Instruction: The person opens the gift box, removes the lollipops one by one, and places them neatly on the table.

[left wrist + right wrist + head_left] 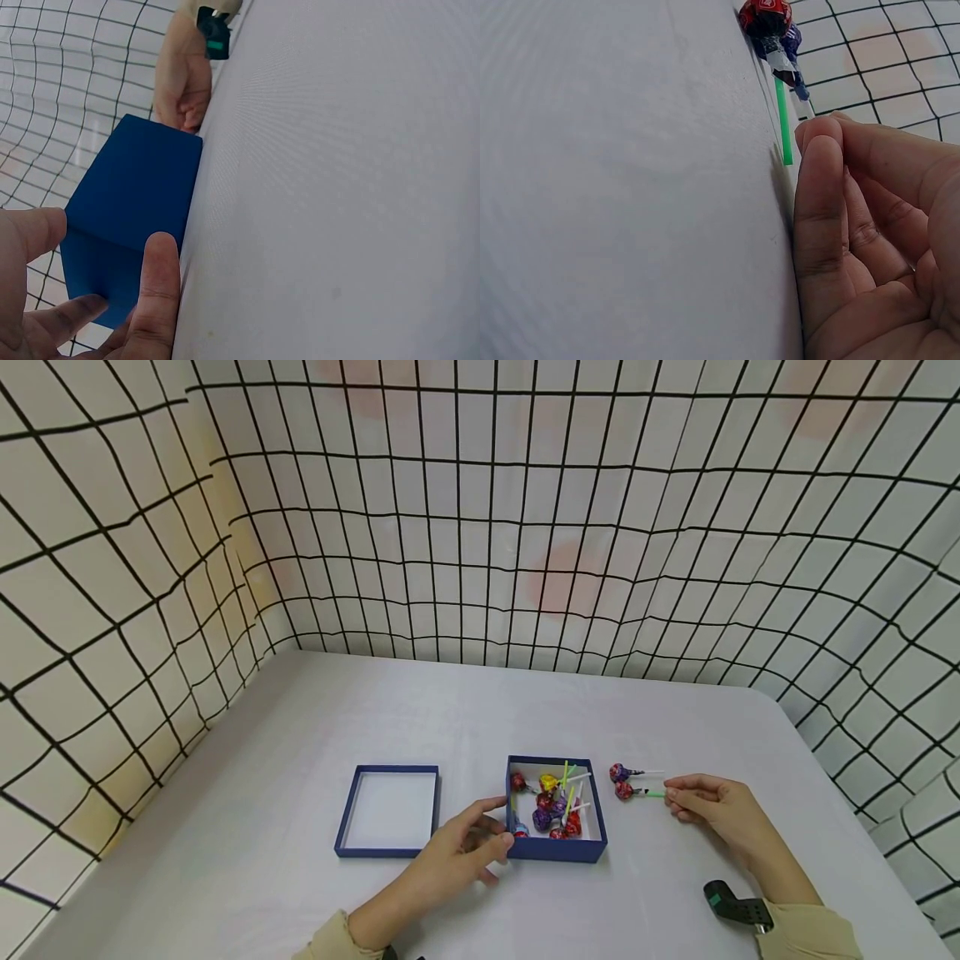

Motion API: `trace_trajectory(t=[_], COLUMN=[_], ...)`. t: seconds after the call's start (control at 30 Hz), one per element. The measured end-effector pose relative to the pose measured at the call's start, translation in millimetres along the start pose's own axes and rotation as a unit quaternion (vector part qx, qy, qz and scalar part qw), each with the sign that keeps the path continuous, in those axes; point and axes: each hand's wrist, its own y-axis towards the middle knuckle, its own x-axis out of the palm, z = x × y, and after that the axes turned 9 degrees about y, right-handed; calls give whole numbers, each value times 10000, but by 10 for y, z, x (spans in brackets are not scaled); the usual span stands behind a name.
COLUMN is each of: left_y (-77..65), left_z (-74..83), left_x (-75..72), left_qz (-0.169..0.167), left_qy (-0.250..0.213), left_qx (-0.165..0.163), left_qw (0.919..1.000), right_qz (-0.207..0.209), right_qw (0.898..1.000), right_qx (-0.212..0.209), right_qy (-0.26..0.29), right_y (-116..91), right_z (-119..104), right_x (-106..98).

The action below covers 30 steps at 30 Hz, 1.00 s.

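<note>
A blue box [557, 850] holds several wrapped lollipops [543, 818] with bright sticks. My left hand [461, 852] rests against the box's left side, fingers spread; in the left wrist view its fingertips touch the blue outer wall [139, 184]. To the right of the box, a red-wrapped lollipop [623, 790] with a green stick and a purple-wrapped lollipop [618, 772] with a white stick lie side by side. My right hand [712, 806] is at their stick ends, thumb and forefinger close together. The green stick [784, 127] ends just short of the fingertips; the white stick's end is hidden behind them.
A shallow blue-edged tray or lid [386, 852] with a white inside lies left of the box. The white tabletop [225, 835] backs onto a white wall with black netting [487, 527], which also runs along both sides.
</note>
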Motion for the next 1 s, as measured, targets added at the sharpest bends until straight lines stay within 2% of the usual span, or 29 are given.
trace_trajectory(t=[0.13,0.37,0.67,1.0], left_y=[2,-2,-2,-8], left_z=[4,6,11,5], left_x=[3,-1,-6,-6], left_qz=[18,-7,-21,5], left_qy=[16,0,-80,-74], left_qx=[40,-20,-16,26], left_qw=[10000,10000,10000,10000], right_qz=[11,-153,-386,-953], right_qw=[10000,9985,9919,9806], right_qx=[43,-27,-332,-660], right_qy=[-38,-528,-1161,-1578], right_y=[-4,-15,-54,-119], right_z=[-19,-124,-501,-872], right_x=[1,31,204,453])
